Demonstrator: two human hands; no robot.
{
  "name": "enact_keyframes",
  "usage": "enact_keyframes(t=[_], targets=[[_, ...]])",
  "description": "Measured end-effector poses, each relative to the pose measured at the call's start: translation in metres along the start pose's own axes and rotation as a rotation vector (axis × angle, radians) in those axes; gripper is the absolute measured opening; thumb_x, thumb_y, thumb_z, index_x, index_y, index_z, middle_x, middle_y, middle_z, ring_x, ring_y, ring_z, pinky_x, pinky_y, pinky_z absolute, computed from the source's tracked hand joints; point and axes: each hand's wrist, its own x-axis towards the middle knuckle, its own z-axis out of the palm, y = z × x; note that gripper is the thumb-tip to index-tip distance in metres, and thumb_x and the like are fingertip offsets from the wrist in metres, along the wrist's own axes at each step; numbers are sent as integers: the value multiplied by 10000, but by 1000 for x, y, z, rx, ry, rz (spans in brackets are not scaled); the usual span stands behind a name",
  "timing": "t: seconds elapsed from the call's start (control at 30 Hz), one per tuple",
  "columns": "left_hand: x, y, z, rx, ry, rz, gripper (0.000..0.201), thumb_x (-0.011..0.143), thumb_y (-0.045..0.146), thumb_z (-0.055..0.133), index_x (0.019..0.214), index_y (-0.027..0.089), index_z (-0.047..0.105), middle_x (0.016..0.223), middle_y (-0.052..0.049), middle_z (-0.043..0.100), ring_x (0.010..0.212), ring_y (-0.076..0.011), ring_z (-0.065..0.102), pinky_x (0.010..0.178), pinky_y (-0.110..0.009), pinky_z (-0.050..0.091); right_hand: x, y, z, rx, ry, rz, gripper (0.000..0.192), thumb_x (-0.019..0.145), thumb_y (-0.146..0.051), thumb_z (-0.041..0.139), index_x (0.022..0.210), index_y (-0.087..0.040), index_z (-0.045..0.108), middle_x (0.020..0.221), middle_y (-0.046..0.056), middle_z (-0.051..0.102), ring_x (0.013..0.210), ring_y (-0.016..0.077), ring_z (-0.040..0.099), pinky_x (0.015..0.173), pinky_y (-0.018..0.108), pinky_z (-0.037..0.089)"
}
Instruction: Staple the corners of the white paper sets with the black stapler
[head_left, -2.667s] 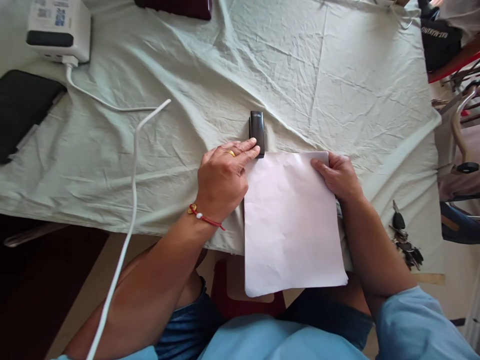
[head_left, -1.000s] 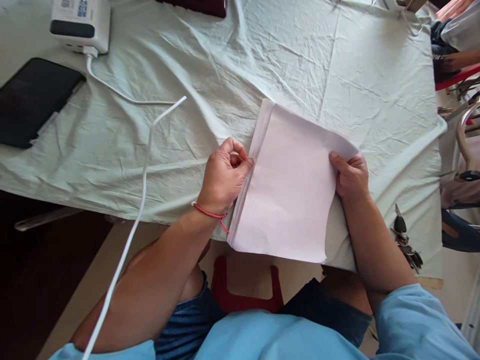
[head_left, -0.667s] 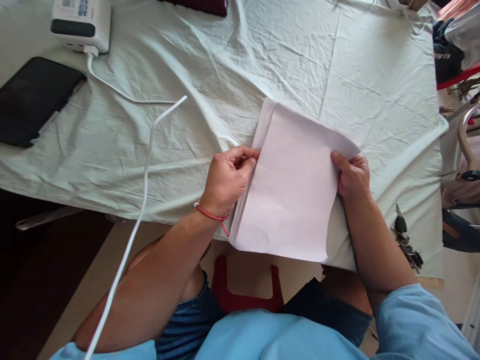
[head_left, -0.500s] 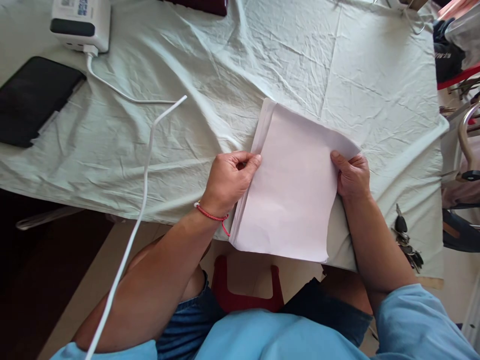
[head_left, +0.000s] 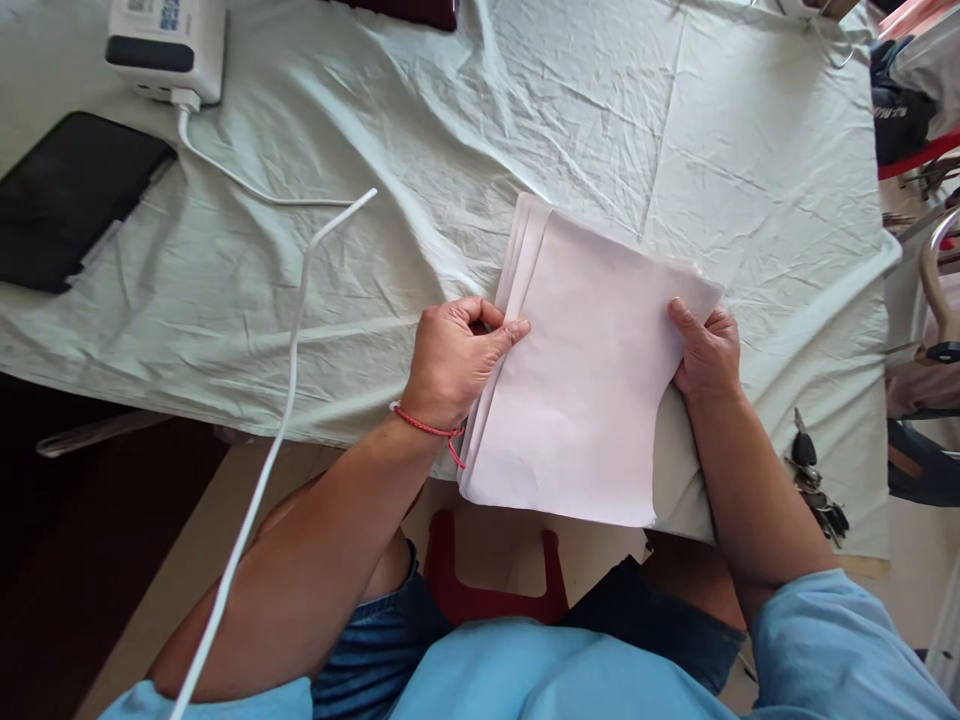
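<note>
A stack of white paper sheets [head_left: 581, 370] lies at the table's near edge, its lower end jutting slightly past the edge. Along the left side the sheets are fanned into several layers. My left hand [head_left: 457, 355] pinches that left side, thumb on top and fingers curled at the margin. On the opposite side my right hand [head_left: 709, 345] grips the upper right part, thumb over the top sheet and fingers hidden beneath. The paper bends a little near the right thumb. A red cord bracelet [head_left: 427, 425] circles my left wrist.
A pale green wrinkled cloth [head_left: 600, 110] covers the table. At the left are a white power adapter [head_left: 169, 45], a white cable [head_left: 292, 350] and a black phone-like device [head_left: 79, 195]. Keys [head_left: 814, 480] lie at the right edge. A red stool [head_left: 495, 600] is below.
The sheets' left edges have spread out more, showing extra layers. The upper right corner looks flatter. My left thumb has shifted slightly right over the paper; the right hand barely moved.
</note>
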Motion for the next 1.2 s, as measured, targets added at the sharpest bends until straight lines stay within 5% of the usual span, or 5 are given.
enact_keyframes(t=[0.23,0.37,0.5,0.8,1.2], targets=[[0,5,1,-87,-25,27,95,825,189,772,805,190,679,714,17,657,656,-109,576,641,-247,466,-1,1,1,-26,-3,-40,308,726,-393,964,871,-216,759,1007,37,818,975,249,800,888,391,694],[1,5,2,-102,11,-16,267,779,98,740,930,241,572,682,61,619,578,-98,544,581,-233,440,-1,0,1,-26,0,-48,292,732,-390,958,867,-226,758,1032,40,819,1015,258,800,914,408,692],[2,2,1,-39,7,22,203,771,82,718,832,227,590,639,58,592,574,-94,529,566,-231,409,-1,0,0,-43,1,-49,332,719,-425,962,897,-231,761,1072,40,822,1083,274,791,930,422,695],[-3,5,0,-17,-54,83,98,872,224,722,851,172,803,824,-33,781,770,-160,683,729,-277,529,0,1,-1,-13,4,-34,349,702,-437,976,906,-243,769,1061,36,822,1061,285,798,888,428,702],[-2,2,-1,41,-13,3,158,714,290,868,701,185,752,649,2,652,639,-135,556,595,-274,431,0,-1,0,-9,-4,-11,434,704,-496,977,983,-241,763,947,17,795,872,230,786,862,424,699]])
